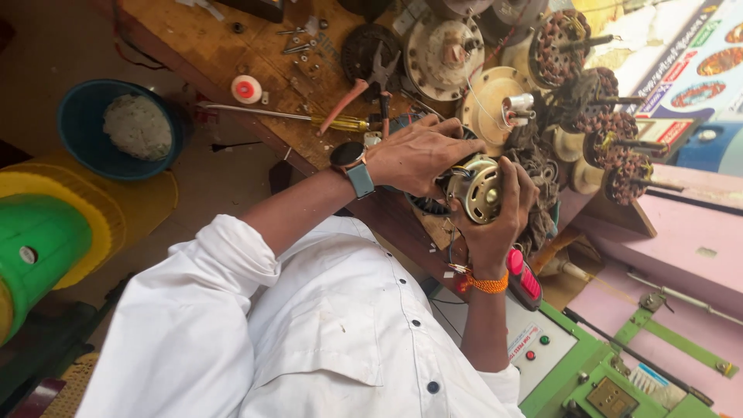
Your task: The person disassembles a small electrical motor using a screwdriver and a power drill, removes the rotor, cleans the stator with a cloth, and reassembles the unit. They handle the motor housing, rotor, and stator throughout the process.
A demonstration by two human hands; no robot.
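- Gripping a small round motor (476,190) over the worktop (232,58) edge, the right hand (499,224) is clamped beneath it.
- Left hand (418,155) fingers curl closed on its top.

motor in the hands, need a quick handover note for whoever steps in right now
Left hand: wears a watch, lies over the top of the small round motor, fingers on it.
Right hand: orange thread at the wrist, cups the motor from below, metal end plate facing the camera.
Motor is held off the wooden bench, wires trailing.
On the bench: yellow-handled screwdriver, pink-handled pliers, wound stators, loose screws.
Done or left: cannot tell from this view.
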